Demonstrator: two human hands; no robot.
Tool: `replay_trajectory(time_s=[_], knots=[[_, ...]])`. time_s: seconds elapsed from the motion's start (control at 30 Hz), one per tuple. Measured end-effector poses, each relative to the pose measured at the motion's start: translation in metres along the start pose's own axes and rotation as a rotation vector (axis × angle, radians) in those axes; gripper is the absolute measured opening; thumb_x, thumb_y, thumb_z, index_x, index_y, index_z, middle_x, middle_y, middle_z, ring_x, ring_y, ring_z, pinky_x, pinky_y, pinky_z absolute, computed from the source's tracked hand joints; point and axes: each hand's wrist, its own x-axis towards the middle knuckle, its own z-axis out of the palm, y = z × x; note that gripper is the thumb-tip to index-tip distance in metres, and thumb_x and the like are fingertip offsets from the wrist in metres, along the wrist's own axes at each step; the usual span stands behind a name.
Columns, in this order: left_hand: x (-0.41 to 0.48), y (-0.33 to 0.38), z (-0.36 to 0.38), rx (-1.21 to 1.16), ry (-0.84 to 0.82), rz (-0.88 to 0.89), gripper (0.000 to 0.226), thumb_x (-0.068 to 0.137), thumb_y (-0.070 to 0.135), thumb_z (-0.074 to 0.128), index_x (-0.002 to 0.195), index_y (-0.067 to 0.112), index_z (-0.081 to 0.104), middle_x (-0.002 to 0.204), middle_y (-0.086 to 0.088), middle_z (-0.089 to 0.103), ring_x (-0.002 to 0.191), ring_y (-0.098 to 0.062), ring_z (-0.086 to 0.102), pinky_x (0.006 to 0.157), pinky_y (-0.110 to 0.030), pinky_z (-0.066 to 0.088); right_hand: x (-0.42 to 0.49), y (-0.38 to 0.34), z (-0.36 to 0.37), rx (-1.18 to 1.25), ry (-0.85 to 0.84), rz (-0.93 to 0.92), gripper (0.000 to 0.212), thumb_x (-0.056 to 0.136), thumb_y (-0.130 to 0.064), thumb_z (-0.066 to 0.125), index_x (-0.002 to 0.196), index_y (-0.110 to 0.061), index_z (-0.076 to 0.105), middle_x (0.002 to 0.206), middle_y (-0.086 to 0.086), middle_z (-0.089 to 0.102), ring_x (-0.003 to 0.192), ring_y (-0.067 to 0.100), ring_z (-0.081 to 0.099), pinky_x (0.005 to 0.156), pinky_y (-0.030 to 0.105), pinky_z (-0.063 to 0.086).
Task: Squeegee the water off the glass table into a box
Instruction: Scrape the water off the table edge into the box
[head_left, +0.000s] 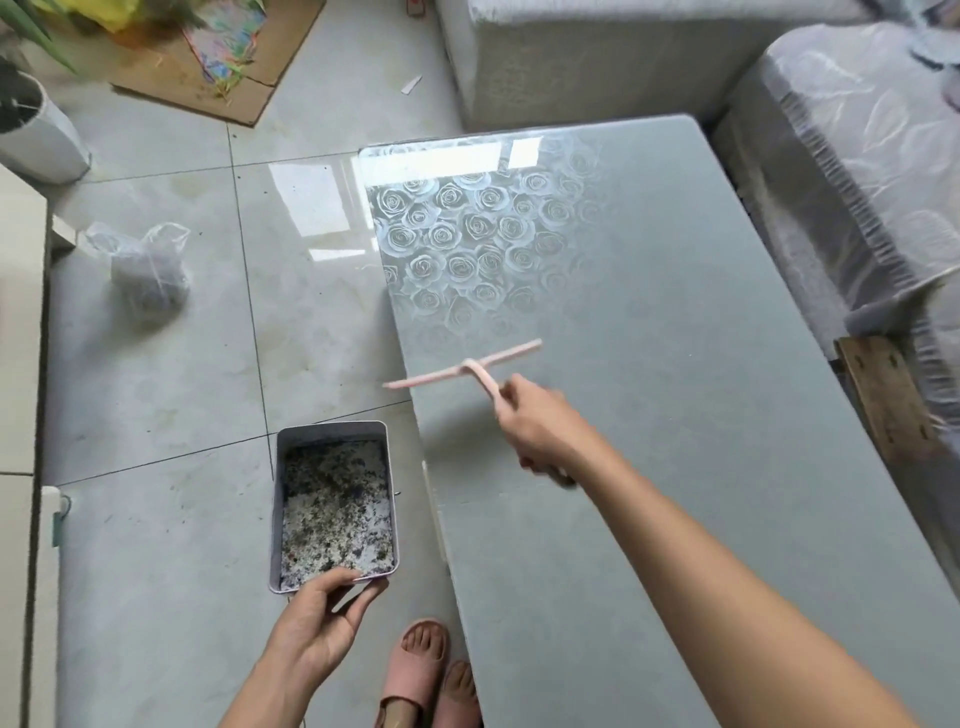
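Squeegee (462, 371): pink, T-shaped, perhaps plastic, over glossy glass table (675, 312).

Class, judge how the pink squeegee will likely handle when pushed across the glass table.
The pink squeegee looks light: the right hand holds it by the handle alone. Its thin blade probably flexes against the glass table.
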Motion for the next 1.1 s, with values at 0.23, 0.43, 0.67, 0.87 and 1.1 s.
replay_trajectory(time_s=[0.23,0.43,0.67,0.87,1.1], knots=[[0.002,0.002,-0.012,-0.046,0.0,0.006,0.017,0.086,-0.014,0.04,0.075,-0.005,0.049,0.088,-0.025,0.055,0.089,-0.047,0.054,0.062,-0.046,0.053,0.027,-0.018,0.034,0.008,-0.05,0.038,0.014,0.092,-0.019,0.028,0.098,-0.022,0.04,0.09,0.015,0.051,0.043,0.023,0.051,0.032,0.022,0.037],[-0.006,0.005,-0.022,-0.048,0.002,0.007,0.02,0.087,-0.014,0.039,0.073,-0.003,0.047,0.087,-0.023,0.052,0.085,-0.045,0.053,0.051,-0.039,0.056,-0.058,0.056,0.074,0.022,-0.09,0.048,0.01,0.097,-0.029,0.029,0.09,-0.025,0.036,0.078,0.016,0.057,0.041,0.026,0.051,0.032,0.029,0.043],[-0.014,0.01,-0.027,-0.052,-0.016,0.02,0.018,0.088,-0.013,0.038,0.076,-0.004,0.048,0.089,-0.025,0.051,0.086,-0.047,0.054,0.046,-0.038,0.057,-0.055,0.032,0.054,0.061,-0.061,-0.005,0.015,0.098,-0.03,0.033,0.097,-0.019,0.043,0.08,0.013,0.057,0.041,0.021,0.052,0.034,0.027,0.043],[-0.018,0.01,-0.029,-0.033,-0.016,0.056,0.018,0.087,-0.013,0.037,0.074,-0.005,0.048,0.091,-0.028,0.052,0.086,-0.05,0.054,0.047,-0.04,0.057,-0.011,0.0,0.048,0.078,-0.029,0.055,0.015,0.094,-0.022,0.031,0.099,-0.015,0.043,0.088,0.012,0.056,0.057,0.029,0.06,0.043,0.031,0.046],[-0.014,0.008,-0.028,-0.02,-0.017,0.062,0.016,0.086,-0.012,0.038,0.075,-0.006,0.048,0.095,-0.028,0.052,0.056,-0.047,0.065,0.048,-0.039,0.057,-0.08,0.071,0.085,0.041,-0.023,0.045,0.013,0.098,-0.031,0.028,0.097,-0.022,0.037,0.084,0.015,0.058,0.065,0.036,0.063,0.04,0.037,0.05]])
